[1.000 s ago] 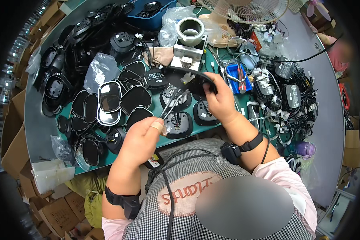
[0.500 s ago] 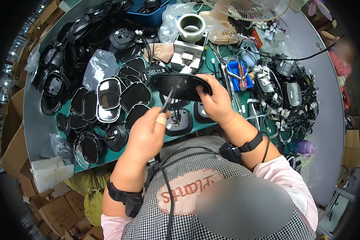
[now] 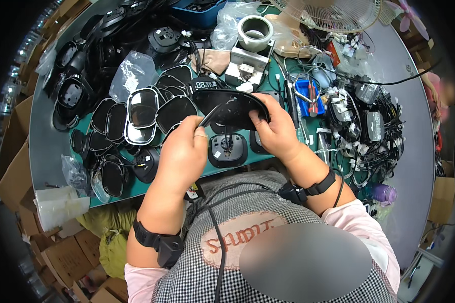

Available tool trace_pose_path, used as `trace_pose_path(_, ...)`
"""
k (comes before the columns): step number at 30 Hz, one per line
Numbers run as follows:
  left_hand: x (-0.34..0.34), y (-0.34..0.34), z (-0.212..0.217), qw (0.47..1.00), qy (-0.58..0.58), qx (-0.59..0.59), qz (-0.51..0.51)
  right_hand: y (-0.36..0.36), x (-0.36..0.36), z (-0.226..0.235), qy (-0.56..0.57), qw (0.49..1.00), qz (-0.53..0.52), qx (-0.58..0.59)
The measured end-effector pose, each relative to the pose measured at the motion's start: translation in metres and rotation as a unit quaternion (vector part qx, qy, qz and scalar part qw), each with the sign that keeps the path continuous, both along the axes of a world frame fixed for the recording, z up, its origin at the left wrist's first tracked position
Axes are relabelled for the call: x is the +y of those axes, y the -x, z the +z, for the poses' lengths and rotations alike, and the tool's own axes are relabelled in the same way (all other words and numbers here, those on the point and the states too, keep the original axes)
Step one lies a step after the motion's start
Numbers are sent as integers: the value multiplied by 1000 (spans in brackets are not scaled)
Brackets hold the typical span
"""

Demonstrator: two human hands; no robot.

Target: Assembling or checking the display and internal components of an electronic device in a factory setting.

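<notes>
My right hand grips the right end of a glossy black curved panel, thumb on its near face, holding it tilted above the bench. In my left hand is a slim dark pointed tool, perhaps tweezers; its tip lies against or just before the panel's left part, and I cannot tell whether they touch. Below the panel, a round-cornered black housing with a connector and wires rests near the bench edge. A second dark housing is partly hidden by my right hand. Behind the panel shows a small display module.
Several black-faced frames lie left of my hands, with dark housings heaped beyond. A white-grey fixture stands behind. To the right are a blue tray, bundled cables, a purple bottle and a fan.
My left hand has moved slightly up along the panel, and the tool's tip has shifted left across it. The right hand keeps its grip. The whole view has shifted a little.
</notes>
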State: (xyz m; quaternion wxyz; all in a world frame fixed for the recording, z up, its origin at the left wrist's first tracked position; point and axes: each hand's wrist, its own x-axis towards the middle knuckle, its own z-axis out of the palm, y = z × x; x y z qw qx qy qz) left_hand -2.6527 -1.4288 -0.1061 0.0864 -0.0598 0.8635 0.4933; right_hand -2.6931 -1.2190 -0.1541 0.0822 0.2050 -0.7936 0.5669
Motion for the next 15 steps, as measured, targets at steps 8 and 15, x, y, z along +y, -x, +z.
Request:
trace_pose_path(8,9,26,-6,984,179,11,16,-7,-12,-2,11,999,1,-50)
trace_pose_path(15,4,24,-18,917,326,225,37,-7,-15,-4,-12,999,-3,-45)
